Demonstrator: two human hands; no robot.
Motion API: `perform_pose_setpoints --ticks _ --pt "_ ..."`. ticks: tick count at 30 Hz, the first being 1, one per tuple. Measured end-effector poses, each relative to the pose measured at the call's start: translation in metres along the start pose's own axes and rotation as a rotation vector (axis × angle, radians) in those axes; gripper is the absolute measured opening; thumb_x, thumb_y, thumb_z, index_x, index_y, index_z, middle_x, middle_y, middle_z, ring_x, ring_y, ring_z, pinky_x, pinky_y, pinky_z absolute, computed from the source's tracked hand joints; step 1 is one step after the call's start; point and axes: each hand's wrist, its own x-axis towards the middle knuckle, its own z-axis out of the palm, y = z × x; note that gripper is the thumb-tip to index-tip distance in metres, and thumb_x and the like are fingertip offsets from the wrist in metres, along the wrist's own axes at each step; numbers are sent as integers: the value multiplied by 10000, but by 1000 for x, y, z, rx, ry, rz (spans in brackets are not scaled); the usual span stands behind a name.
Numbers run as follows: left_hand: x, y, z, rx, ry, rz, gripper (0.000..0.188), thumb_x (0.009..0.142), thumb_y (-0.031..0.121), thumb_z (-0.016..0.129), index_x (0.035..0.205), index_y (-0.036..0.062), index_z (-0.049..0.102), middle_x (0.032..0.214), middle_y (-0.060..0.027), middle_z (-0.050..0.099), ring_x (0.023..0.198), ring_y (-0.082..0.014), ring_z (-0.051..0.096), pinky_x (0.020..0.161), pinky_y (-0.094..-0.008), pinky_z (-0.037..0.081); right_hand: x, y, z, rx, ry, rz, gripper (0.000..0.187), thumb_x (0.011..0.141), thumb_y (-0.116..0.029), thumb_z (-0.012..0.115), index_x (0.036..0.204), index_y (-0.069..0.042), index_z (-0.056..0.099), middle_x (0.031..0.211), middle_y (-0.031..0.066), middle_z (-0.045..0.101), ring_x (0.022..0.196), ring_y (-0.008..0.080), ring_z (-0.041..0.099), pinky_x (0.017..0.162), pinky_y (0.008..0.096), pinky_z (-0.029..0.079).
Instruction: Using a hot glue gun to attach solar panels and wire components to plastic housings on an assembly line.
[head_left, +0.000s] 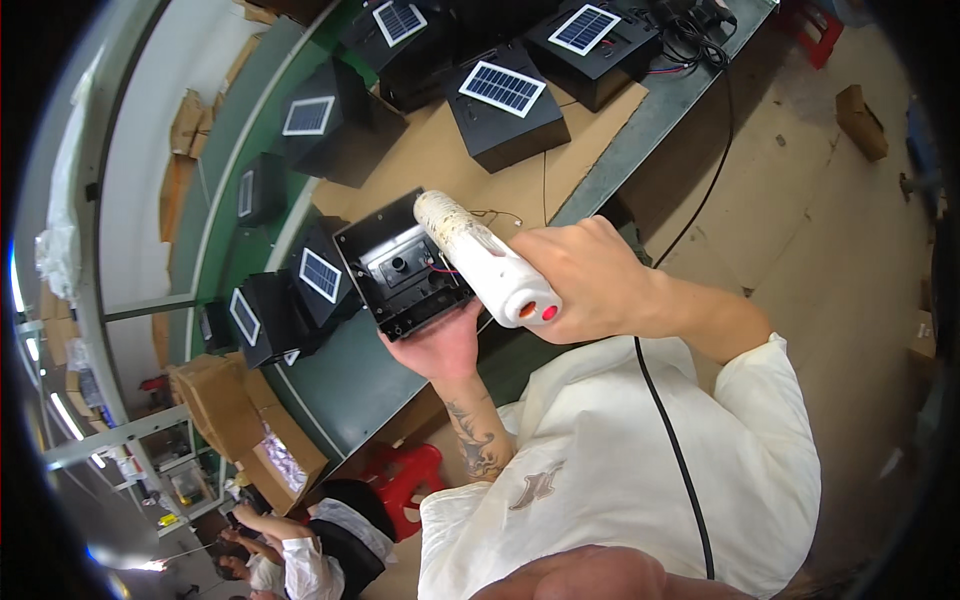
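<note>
In my right hand (595, 275) is a white hot glue gun (478, 258), its fingers wrapped round the handle. The gun's barrel is crusted with yellowish residue and slants up to the left over an open black housing (375, 245). My left hand (440, 345) holds that housing tilted from below, palm up. Inside the housing sit a round dark part (399, 265) and thin coloured wires. The gun's barrel hides the housing's right side, so I cannot tell whether its tip touches anything. A black cord (672, 430) runs down across my white shirt.
Several black boxes with small solar panels (502, 88) stand along the green bench (345, 400), some on a cardboard sheet (600, 135). Black cables (690, 40) are heaped at its far end. A red stool (420, 475), an open carton (250, 425) and a seated person (300, 560) are lower left.
</note>
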Motion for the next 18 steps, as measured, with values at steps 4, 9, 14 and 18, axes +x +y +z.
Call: perform_pose_setpoints --ticks 4,9,14,18 --pt "-20 -7 5 202 -29 104 701 827 489 558 1434 154 452 1501 -134 398 1391 -354 338 1092 -648 234 1 -1 -16 -37 -13 51 259 683 -222 658 785 14 627 688 193 663 627 395 665 597 457 541" --pt "-40 -3 8 148 -9 154 627 870 510 532 1426 227 476 1482 -125 423 1346 -405 370 1048 -647 274 4 11 -19 -25 -25 54 262 711 -244 661 750 14 646 678 215 662 652 399 675 634 467 548" --pt "-54 21 31 168 -96 188 667 837 473 596 1418 168 478 1477 -125 419 1391 -417 270 1044 -585 318 19 15 -19 196 -61 44 247 759 -241 651 786 3 666 760 241 672 746 385 679 702 461 542" --pt "-36 80 60 55 -187 31 763 880 599 505 1506 191 352 1543 -159 328 1442 -453 200 1063 -717 246 13 62 4 995 -236 366 449 861 -269 631 1221 -1 622 1028 186 704 956 302 693 766 398 551"
